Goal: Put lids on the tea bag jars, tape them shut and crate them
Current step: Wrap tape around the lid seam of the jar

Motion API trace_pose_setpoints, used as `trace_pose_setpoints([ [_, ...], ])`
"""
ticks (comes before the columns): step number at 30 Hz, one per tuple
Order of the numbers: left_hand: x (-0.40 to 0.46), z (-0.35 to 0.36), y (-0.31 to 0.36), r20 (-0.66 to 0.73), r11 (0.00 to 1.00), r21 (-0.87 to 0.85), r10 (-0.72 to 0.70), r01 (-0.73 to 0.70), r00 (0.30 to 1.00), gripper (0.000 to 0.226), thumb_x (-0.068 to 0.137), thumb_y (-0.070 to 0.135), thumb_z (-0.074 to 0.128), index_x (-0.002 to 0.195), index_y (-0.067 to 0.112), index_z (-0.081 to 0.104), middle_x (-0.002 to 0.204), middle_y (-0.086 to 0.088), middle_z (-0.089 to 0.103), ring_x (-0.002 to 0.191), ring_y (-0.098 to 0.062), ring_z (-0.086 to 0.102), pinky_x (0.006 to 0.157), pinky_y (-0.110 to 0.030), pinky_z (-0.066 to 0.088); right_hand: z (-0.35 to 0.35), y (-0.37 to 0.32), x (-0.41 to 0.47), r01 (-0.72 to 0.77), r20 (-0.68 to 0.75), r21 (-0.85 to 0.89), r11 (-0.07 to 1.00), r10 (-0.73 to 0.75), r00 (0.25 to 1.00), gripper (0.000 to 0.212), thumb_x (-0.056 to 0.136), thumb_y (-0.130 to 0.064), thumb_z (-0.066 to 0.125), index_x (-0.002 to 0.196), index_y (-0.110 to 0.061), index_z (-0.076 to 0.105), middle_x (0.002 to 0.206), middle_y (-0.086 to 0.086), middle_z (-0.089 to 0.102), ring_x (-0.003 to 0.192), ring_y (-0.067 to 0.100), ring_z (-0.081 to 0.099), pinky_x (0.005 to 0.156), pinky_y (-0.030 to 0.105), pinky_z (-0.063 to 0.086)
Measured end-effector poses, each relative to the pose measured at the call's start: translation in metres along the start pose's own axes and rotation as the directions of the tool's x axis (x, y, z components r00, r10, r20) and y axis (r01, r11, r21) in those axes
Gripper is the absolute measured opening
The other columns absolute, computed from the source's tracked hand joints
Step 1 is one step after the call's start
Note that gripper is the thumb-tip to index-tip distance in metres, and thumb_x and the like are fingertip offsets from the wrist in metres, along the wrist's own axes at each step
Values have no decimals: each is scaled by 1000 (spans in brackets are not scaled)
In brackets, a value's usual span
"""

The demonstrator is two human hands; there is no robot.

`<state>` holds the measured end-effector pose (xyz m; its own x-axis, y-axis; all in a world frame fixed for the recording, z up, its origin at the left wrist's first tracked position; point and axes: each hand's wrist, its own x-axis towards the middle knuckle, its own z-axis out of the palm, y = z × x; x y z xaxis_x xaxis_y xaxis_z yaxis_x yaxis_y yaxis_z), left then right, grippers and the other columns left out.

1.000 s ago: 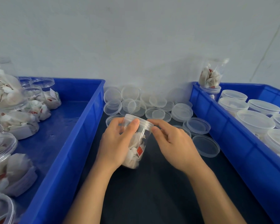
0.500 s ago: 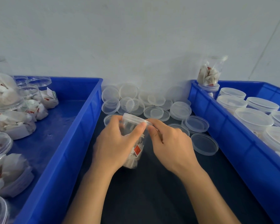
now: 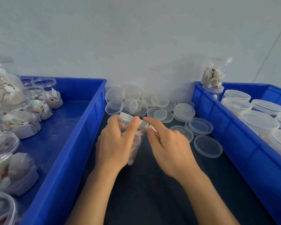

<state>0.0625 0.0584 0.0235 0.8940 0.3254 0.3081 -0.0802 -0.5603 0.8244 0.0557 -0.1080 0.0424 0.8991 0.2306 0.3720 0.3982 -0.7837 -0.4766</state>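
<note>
A clear plastic jar of tea bags (image 3: 135, 143) with its lid (image 3: 130, 118) on is tilted over the dark table between two blue crates. My left hand (image 3: 117, 143) grips the jar's body, thumb up against the lid's rim. My right hand (image 3: 167, 143) is at the lid's right edge, thumb and forefinger pinching something small and pale there; whether it is tape I cannot tell. A heap of loose clear lids (image 3: 152, 104) lies behind the hands.
The left blue crate (image 3: 75, 143) holds several open jars of tea bags (image 3: 23, 124). The right blue crate (image 3: 234, 135) holds several lidded jars (image 3: 258, 122). One jar (image 3: 215, 75) stands upside down at its far corner. A pale wall is close behind.
The jar has turned in my left hand, and its thumb has slid along the lid rim. My right hand's fingers have stayed at the lid's right edge.
</note>
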Motion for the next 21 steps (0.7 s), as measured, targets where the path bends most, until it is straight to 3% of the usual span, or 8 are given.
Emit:
trace_pose_setpoints([
  [2, -1, -1, 0, 17, 1000, -17, 8, -8, 1000, 73, 77, 95, 31, 111, 36, 58, 98, 14, 69, 89, -8, 67, 79, -43, 58, -2, 4, 1, -9, -6, -25, 1000, 9, 1000, 44, 106, -50, 29, 146, -49, 48, 55, -11, 49, 67, 16, 55, 74, 39, 49],
  [7, -1, 2, -1, 56, 997, -78, 0, 4, 998, 66, 79, 93, 32, 100, 35, 58, 90, 12, 66, 81, -4, 65, 70, -35, 51, -4, 14, 3, -29, 44, -38, 999, 31, 999, 42, 107, -56, 26, 144, -51, 46, 66, -15, 58, 81, 18, 61, 75, 39, 45],
  [13, 2, 1, -5, 79, 988, -144, -35, 46, 996, 65, 79, 93, 37, 94, 35, 61, 89, 12, 67, 84, -8, 66, 76, -40, 55, -1, 20, 5, -46, 39, 35, 998, 45, 998, 36, 106, -61, 29, 136, -55, 48, 73, -16, 65, 79, 12, 60, 74, 37, 41],
  [18, 2, -1, -2, 130, 977, -197, -59, 84, 990, 68, 77, 93, 37, 98, 36, 66, 95, 13, 70, 89, -4, 68, 84, -43, 58, 0, 20, 6, -79, 50, 88, 993, 74, 996, 30, 105, -64, 33, 128, -54, 49, 70, -32, 62, 74, 8, 58, 76, 38, 43],
  [21, 2, -2, -2, 157, 973, -215, -46, 80, 987, 70, 78, 93, 37, 98, 33, 68, 97, 11, 72, 92, -9, 70, 88, -49, 59, -2, 18, 5, -84, 60, 97, 992, 79, 995, 32, 103, -67, 30, 128, -56, 47, 79, -23, 70, 80, 8, 61, 81, 40, 47],
])
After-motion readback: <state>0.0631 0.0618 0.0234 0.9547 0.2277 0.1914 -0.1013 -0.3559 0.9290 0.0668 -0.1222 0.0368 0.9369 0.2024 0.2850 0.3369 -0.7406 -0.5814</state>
